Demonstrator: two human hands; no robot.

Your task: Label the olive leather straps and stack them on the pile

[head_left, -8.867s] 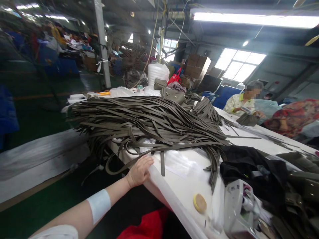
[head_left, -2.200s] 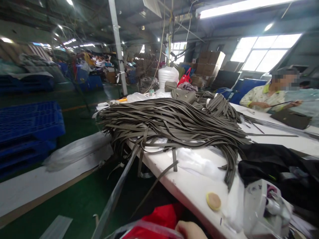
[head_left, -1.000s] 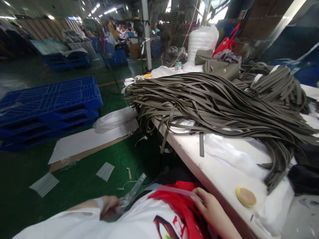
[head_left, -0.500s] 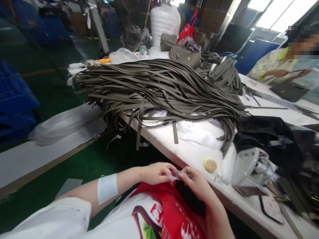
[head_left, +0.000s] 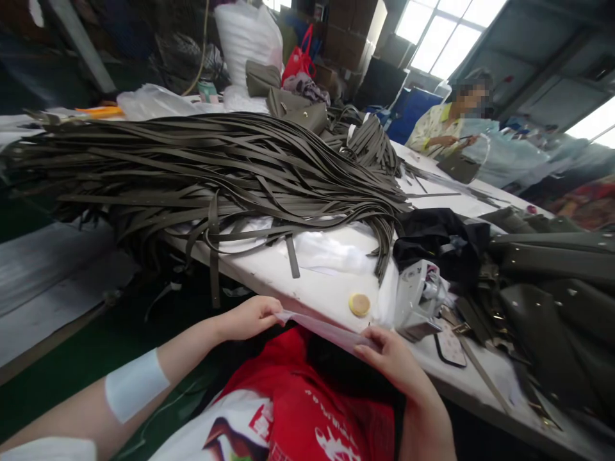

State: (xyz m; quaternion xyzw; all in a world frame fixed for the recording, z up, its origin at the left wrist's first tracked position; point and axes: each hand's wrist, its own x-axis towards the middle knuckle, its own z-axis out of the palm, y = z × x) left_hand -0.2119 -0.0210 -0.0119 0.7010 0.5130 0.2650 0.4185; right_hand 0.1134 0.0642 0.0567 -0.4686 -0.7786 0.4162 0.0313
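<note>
A thin translucent plastic strip [head_left: 327,330], perhaps film or a bag, is stretched between my hands in front of the table edge. My left hand [head_left: 257,317] is closed on its left end, fingers pinched. The right end is pinched by my right hand [head_left: 384,349], thumb and fingers together. Beyond them, a big heap of dark olive straps [head_left: 250,166] covers the white table [head_left: 317,291], several ends hanging over the edge. A round yellow-rimmed disc [head_left: 359,305] lies near my right hand.
Right of the disc are a white box-like holder [head_left: 417,301], a phone-like object [head_left: 450,346], black cloth or plastic [head_left: 439,240] and olive bags [head_left: 552,314]. Across the table, a person [head_left: 444,131] holds a dark strap and bag. A red bag [head_left: 298,61] stands at the back.
My hands have moved apart, drawing the bunched plastic out into a long strip. My view has turned to the right, bringing the olive bags into sight.
</note>
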